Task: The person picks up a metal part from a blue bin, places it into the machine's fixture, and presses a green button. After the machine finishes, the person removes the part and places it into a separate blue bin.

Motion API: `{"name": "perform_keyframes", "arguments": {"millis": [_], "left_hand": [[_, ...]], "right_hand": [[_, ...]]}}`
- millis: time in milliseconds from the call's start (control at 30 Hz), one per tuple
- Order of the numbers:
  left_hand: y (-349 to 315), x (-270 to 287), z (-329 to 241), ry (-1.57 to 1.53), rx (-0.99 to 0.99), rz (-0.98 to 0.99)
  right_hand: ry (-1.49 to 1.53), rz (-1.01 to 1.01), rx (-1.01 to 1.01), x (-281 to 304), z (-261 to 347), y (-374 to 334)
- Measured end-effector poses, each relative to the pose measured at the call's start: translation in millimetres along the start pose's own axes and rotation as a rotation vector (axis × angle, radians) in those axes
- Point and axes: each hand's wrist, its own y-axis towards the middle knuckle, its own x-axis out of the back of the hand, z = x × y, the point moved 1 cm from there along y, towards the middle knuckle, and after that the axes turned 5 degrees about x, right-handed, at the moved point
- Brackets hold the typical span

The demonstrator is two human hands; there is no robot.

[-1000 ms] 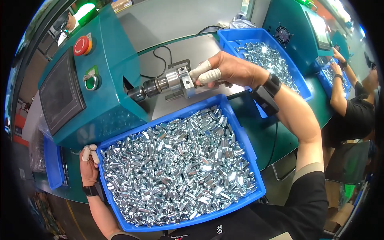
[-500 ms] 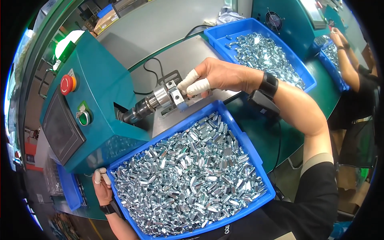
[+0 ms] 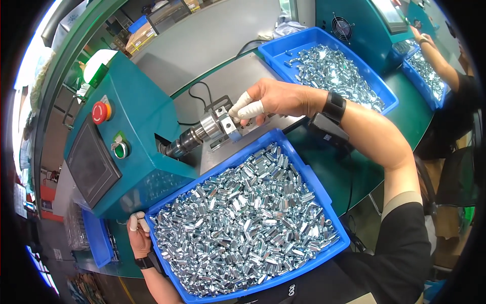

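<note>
The person's right hand (image 3: 278, 99) reaches forward from the right, its white-covered thumb and fingertips (image 3: 250, 110) drawn near each other at the near end of a silver fixture (image 3: 226, 125). The fingers hide their own contact, so whether they are clamped on a small part cannot be told. The bent wrist seems to let the fingertips meet the fixture from its outer end, in line with its axis.

The left hand (image 3: 138, 237) is low on the left, fingers curled close together just beside the wall of a blue tray (image 3: 324, 202). Perhaps it steadies the tray; a firm grip on the rim cannot be made out.

That tray sits tilted in view between the person's body and the fixture, heaped with shiny metal pieces (image 3: 243, 218), probably so that they lie within easy reach.

Behind the fixture, a dark cylindrical spindle (image 3: 187, 141) joins it to a teal machine (image 3: 144, 111) on the left. The machine's red button (image 3: 101, 112), green button (image 3: 120, 150) and dark screen (image 3: 93, 162) face the person, seemingly for quick access.

Beyond the right hand, a second blue tray (image 3: 276, 53) holds similar pieces. Farther right, a co-worker's arm (image 3: 438, 61) reaches over another tray.
</note>
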Motion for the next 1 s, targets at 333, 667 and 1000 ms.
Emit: {"name": "perform_keyframes", "arguments": {"millis": [333,667,1000], "left_hand": [[-4,-10,-6,0.030,-0.024,0.036],[-5,-19,-12,0.062,-0.031,0.057],[-2,-8,-2,0.054,-0.022,0.049]], "right_hand": [[-0.194,-0.322,-0.228,-4,27,-8],[-1.289,-0.366,0.120,-39,51,5],[-1.370,-0.572,-0.219,49,30,-69]]}}
